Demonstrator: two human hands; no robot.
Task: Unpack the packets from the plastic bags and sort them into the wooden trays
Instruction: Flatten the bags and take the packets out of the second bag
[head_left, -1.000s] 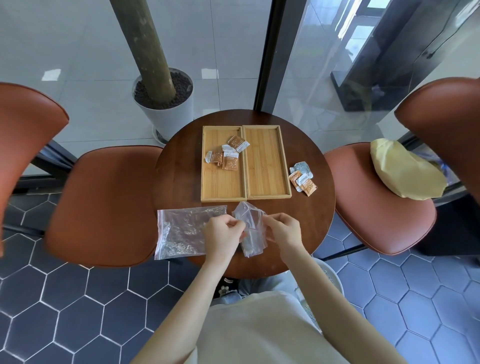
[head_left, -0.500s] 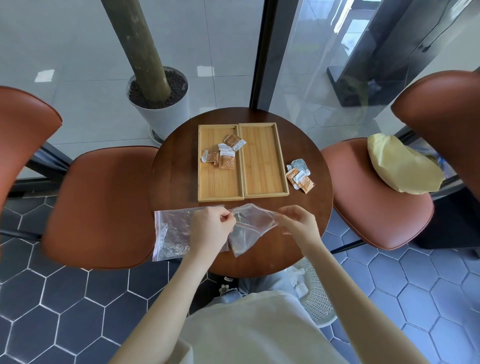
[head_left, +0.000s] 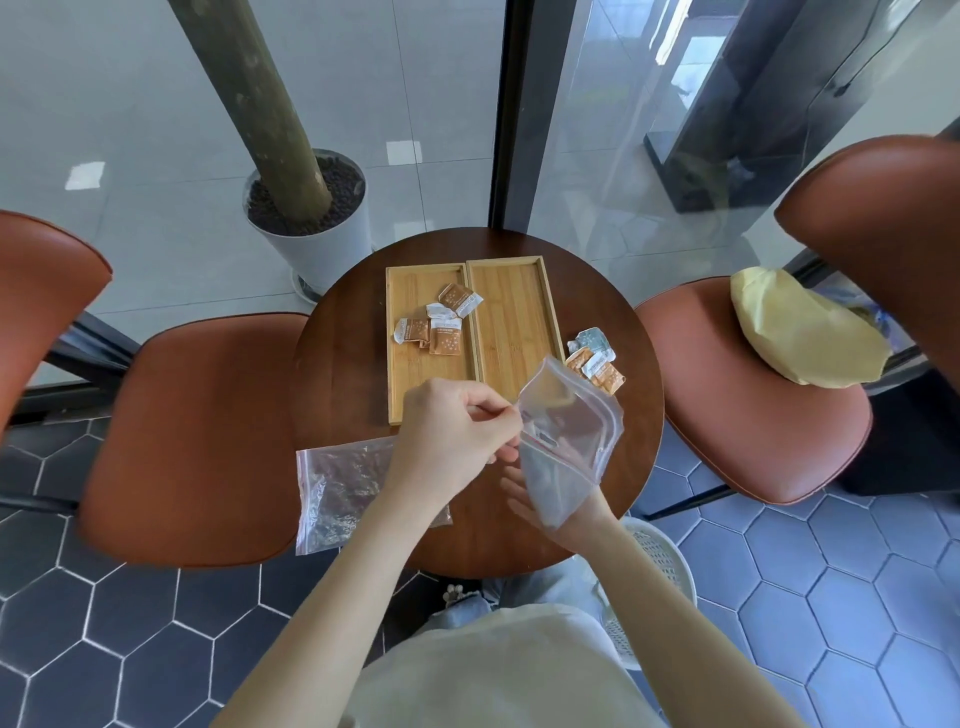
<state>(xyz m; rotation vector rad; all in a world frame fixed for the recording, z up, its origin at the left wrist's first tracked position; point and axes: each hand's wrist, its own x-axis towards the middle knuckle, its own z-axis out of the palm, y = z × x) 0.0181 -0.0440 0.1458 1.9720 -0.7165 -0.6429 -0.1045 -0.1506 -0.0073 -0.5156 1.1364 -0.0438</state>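
The left hand (head_left: 457, 431) is curled nearly closed, thumb and fingertips pinched on the near top edge of a clear zip-top plastic bag with a red seal line (head_left: 569, 441), which it holds up above the round dark wooden table (head_left: 343, 364). The right hand (head_left: 550, 506) lies lower, palm up and fingers spread, mostly hidden behind the hanging bag; its palm touches the bag's lower part, but how tightly it grips cannot be told. The bag looks empty, though the plastic blurs what is behind it.

Below and to the left of the left hand, a second clear zip-top plastic bag (head_left: 343, 493) lies flat on the table's near edge, partly under the left forearm. Just beyond the hands, two shallow rectangular bamboo trays stand side by side and touching: the left wooden tray (head_left: 410, 374) holds four small orange-and-white packets (head_left: 439, 322) in its far half, while the right wooden tray (head_left: 511, 312) shows only bare wood. Beyond the right hand, just right of that tray, a little heap of orange, white and pale blue packets (head_left: 595, 358) rests on the table, its near side covered by the raised bag.
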